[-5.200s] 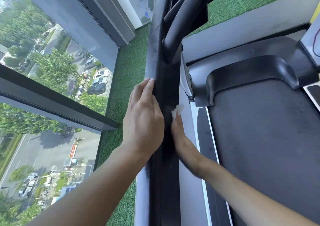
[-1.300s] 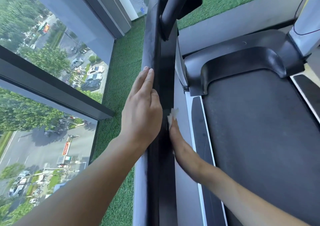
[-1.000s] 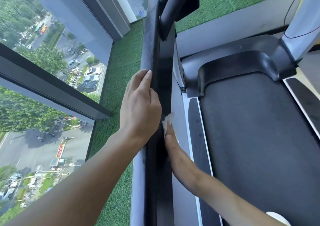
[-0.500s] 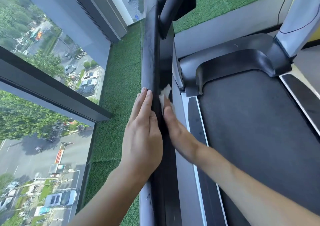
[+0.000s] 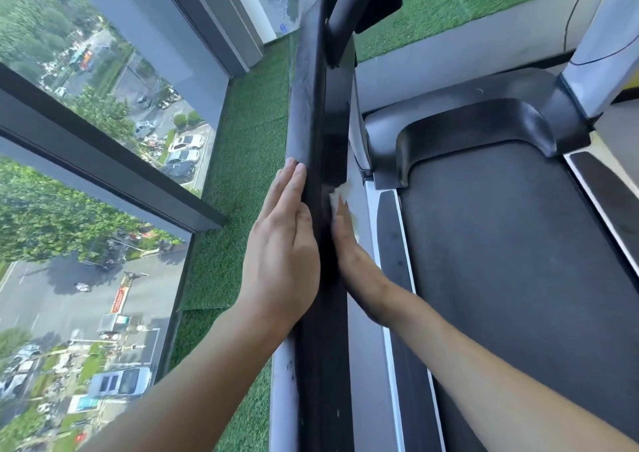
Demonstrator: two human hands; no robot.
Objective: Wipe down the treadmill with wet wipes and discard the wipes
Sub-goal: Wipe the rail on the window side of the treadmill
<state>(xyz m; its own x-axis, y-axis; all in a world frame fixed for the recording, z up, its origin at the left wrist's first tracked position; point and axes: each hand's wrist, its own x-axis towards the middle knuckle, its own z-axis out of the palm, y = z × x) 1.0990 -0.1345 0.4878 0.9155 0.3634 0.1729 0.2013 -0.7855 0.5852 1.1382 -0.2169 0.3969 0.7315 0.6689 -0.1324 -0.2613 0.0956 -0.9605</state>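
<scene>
Left hand: fingers straight and together, flat on the outer side of the black rail;
Right hand: straight fingers pressing the wet wipe against its inner side

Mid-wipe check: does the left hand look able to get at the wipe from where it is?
Probably not directly. The left hand lies flat on the post's outer side; the wipe sits on the inner side under the right hand's fingers, so the post is between them.
</scene>
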